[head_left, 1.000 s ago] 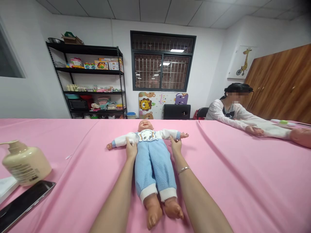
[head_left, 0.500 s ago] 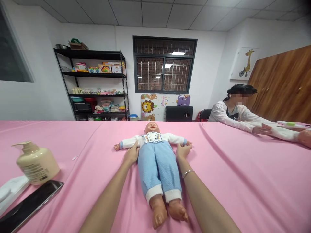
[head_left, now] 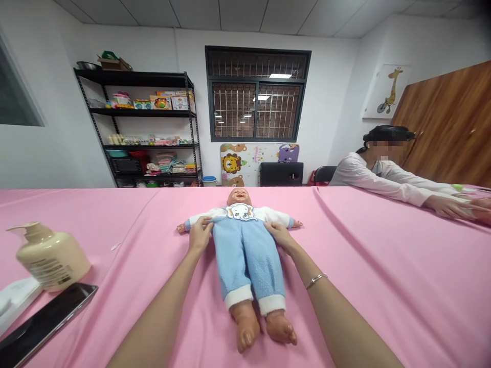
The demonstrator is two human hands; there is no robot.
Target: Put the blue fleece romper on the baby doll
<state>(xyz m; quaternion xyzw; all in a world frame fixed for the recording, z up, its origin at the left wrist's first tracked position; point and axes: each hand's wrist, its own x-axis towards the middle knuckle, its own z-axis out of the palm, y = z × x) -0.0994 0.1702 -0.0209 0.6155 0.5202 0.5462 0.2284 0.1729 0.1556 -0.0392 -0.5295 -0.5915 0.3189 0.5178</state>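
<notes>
A baby doll in a white top and blue fleece trousers lies on its back on the pink table cover, head away from me, bare feet toward me. My left hand grips the doll's side at the waist of the trousers, under its outstretched arm. My right hand holds the opposite side at the same height; a thin bracelet sits on that wrist.
A cream pump bottle stands at the left, with a dark phone and white cloth in front of it. Another person sits at the right with arms stretched on the table. Shelving lines the back wall.
Both hands shifted on the doll's sides: the right hand came in from the doll's wrist to its waist, the left moved up under the arm. The camera view swayed slightly.
</notes>
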